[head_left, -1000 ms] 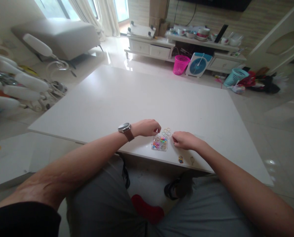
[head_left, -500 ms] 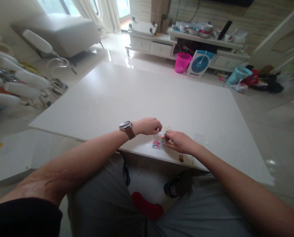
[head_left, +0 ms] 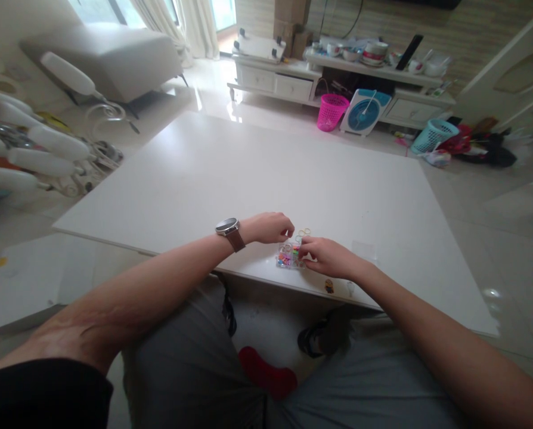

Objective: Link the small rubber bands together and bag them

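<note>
A small clear box (head_left: 284,262) with compartments of colourful small pieces lies near the front edge of the white table (head_left: 248,173). My left hand (head_left: 275,227), above the watch-wearing wrist, is curled in a pinch just behind the box's left side. Whatever its fingers hold is too small to make out. My right hand (head_left: 324,256) reaches over the box's right side with bent, closed fingers at the compartments, and its fingertips are partly hidden. Several thin rings (head_left: 304,233) lie behind the box. A small yellow-and-dark figure charm (head_left: 329,286) rests on the table nearer me.
A flat clear piece (head_left: 363,250) lies right of my right hand, and a small clear item (head_left: 350,288) sits beside the charm. Beyond the table stand a pink basket (head_left: 332,111) and a blue fan (head_left: 365,113). White chairs (head_left: 56,143) are at the left.
Both hands stay almost in place. My right hand has shifted very slightly, and more of the small clear item beside the charm shows now.
</note>
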Demonstrator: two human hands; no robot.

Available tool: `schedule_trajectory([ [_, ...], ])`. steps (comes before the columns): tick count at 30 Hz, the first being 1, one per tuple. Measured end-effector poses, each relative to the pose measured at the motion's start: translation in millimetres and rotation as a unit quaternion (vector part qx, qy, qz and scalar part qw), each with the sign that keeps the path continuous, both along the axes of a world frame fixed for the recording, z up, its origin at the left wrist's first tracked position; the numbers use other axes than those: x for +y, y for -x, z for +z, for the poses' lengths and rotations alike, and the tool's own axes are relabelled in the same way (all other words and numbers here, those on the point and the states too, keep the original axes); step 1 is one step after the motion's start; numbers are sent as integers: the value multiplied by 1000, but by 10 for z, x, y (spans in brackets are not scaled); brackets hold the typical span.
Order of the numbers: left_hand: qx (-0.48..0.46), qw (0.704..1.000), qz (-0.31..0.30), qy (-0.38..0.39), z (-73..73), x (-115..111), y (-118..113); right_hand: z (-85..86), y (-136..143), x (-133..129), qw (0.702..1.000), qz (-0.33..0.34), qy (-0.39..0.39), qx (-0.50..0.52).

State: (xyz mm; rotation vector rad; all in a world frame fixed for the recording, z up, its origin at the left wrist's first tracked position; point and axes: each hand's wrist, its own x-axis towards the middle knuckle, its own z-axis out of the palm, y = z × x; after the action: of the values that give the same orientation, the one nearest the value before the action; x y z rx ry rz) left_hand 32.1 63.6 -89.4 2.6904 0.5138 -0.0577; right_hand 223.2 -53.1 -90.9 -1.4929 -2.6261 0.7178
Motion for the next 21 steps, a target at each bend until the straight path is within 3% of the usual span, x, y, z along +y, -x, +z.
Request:
schedule_trajectory([
  [4, 7, 1000, 10, -5, -3, 18, 5, 60, -50, 7, 1000, 7, 6, 10],
  [10, 2, 999, 39, -14, -94, 109, 27, 80, -248, 77, 993, -104, -57, 12],
  [16, -6, 999, 44, -17, -133, 133, 48, -92, -368, 127, 996, -86, -36, 1],
  [21, -2, 999, 37, -16, -109, 113, 43, -121, -349, 143, 997, -53, -45, 34],
])
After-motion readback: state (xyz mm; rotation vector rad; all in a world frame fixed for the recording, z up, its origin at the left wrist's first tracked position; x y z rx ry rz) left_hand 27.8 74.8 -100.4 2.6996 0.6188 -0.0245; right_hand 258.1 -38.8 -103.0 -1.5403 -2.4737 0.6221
